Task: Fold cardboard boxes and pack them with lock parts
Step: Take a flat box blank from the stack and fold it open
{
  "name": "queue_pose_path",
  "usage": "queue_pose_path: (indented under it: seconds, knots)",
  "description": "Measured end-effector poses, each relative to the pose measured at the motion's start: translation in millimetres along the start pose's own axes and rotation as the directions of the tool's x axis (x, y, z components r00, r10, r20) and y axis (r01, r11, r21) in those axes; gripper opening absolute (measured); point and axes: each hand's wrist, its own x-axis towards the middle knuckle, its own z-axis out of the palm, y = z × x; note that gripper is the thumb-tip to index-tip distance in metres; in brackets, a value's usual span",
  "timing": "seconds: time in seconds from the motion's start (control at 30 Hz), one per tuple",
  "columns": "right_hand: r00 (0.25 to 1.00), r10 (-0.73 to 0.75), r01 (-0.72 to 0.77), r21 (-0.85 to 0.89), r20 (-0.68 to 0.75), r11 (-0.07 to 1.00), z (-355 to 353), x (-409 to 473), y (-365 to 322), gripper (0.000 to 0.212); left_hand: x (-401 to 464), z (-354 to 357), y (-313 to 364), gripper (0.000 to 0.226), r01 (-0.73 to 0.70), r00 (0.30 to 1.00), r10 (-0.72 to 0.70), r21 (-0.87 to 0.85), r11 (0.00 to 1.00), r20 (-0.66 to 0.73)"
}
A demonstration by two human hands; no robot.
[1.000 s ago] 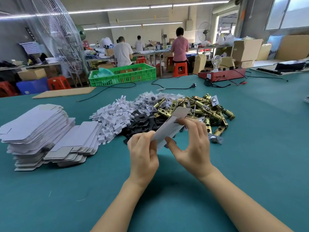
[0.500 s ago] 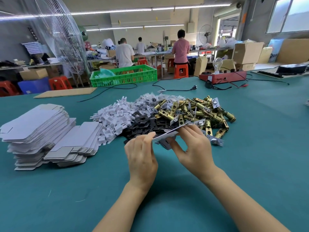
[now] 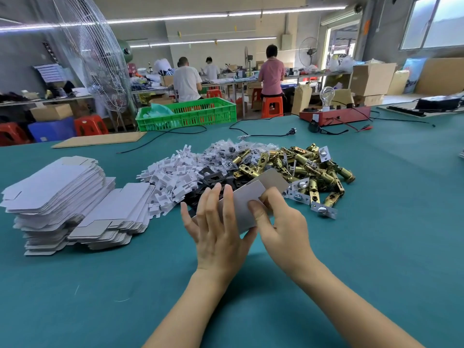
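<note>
Both hands hold one flat grey cardboard box blank just above the green table. My left hand cups its left side with fingers spread upward. My right hand pinches its right edge, thumb on the face. Behind the blank lies a heap of brass lock latches, black strike plates, white plastic pieces and small bagged parts. Two stacks of flat box blanks stand at the left.
At the table's far edge stand a green crate, a brown cardboard sheet and a red tester box with a bulb, with black cables trailing between them. People work at benches beyond.
The blank has tipped from edge-on to face me and dropped closer to the table. My left fingers have spread out along its side, and my right hand has shifted its pinch lower.
</note>
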Motion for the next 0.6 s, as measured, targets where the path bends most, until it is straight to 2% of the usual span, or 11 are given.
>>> queue_pose_path:
  seconds: [0.17,0.37,0.6]
  knots:
    - [0.997,0.073,-0.073,0.029,-0.003,0.997,-0.6,0.2,1.8,0.020,0.5,3.1,-0.5,0.072,-0.053,0.999,0.053,-0.005,0.999,-0.008]
    - [0.991,-0.117,0.108,-0.138,-0.066,0.985,-1.7,-0.1,0.5,0.020,4.5,-0.3,1.9,0.057,-0.044,0.999,0.041,-0.123,0.991,-0.031]
    - [0.973,-0.224,0.224,-0.010,-0.063,0.975,3.1,-1.6,2.6,0.015,8.3,-4.2,3.3,0.064,-0.046,0.999,0.043,-0.151,0.987,-0.025]
